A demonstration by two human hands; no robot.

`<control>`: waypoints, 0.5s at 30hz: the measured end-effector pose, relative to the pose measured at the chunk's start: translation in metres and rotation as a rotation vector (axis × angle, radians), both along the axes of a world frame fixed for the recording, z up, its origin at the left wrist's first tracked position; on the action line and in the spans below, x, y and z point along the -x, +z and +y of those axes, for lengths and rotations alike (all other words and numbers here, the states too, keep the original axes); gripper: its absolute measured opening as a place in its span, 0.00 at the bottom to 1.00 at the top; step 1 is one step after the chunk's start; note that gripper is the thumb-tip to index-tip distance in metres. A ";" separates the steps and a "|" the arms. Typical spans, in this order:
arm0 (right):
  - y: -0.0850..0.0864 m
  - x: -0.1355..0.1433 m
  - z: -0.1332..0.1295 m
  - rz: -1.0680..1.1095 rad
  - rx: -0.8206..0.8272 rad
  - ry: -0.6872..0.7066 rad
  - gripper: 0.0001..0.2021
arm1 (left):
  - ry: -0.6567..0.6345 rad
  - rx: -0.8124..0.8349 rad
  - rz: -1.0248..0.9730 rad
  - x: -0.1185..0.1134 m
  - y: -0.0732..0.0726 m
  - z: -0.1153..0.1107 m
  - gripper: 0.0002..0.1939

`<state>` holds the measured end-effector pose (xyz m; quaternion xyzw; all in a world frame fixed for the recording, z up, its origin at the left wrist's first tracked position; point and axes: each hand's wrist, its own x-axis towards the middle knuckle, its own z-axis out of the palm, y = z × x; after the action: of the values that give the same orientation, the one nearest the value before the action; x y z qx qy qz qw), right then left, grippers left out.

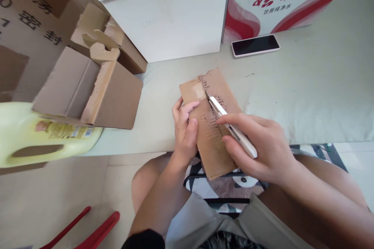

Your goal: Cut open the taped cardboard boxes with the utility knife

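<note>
A brown piece of cardboard (210, 140) lies tilted over the front edge of the pale surface, above my lap. Dark marks and short slits run down its middle, and a lighter torn patch shows near its far end. My left hand (187, 128) grips its left edge, with the thumb and fingers on top. In my right hand (260, 144) is a white utility knife (233, 128), held between thumb and fingers. Its tip touches or nearly touches the marked line near the far end; I cannot tell how deep the blade goes.
Open cardboard boxes (117, 93) stand at the left, beside a yellow jug (29, 151). Behind are a white box (172, 19) and a red-and-white carton (280, 4). A phone (255, 46) lies before the carton. Red handles (99, 229) show at the lower left.
</note>
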<state>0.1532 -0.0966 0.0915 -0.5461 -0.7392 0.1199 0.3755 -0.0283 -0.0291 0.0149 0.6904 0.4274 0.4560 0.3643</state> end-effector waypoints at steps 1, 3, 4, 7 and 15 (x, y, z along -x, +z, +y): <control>0.000 0.000 0.000 0.001 0.000 0.000 0.06 | 0.002 0.001 0.003 0.000 0.000 0.000 0.23; -0.001 0.000 0.000 0.002 0.007 0.002 0.07 | 0.004 0.000 0.009 0.000 0.000 0.000 0.24; -0.001 0.000 0.000 0.004 0.010 0.003 0.07 | 0.003 0.000 0.012 0.000 0.000 0.000 0.24; -0.001 -0.001 0.000 0.013 0.011 0.013 0.07 | 0.000 0.001 0.004 0.000 0.000 0.000 0.23; 0.001 -0.002 0.000 0.012 0.001 0.016 0.07 | 0.001 -0.014 0.015 0.000 0.000 0.000 0.24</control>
<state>0.1549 -0.0963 0.0921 -0.5397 -0.7412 0.1266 0.3786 -0.0279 -0.0287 0.0153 0.6962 0.4272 0.4538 0.3561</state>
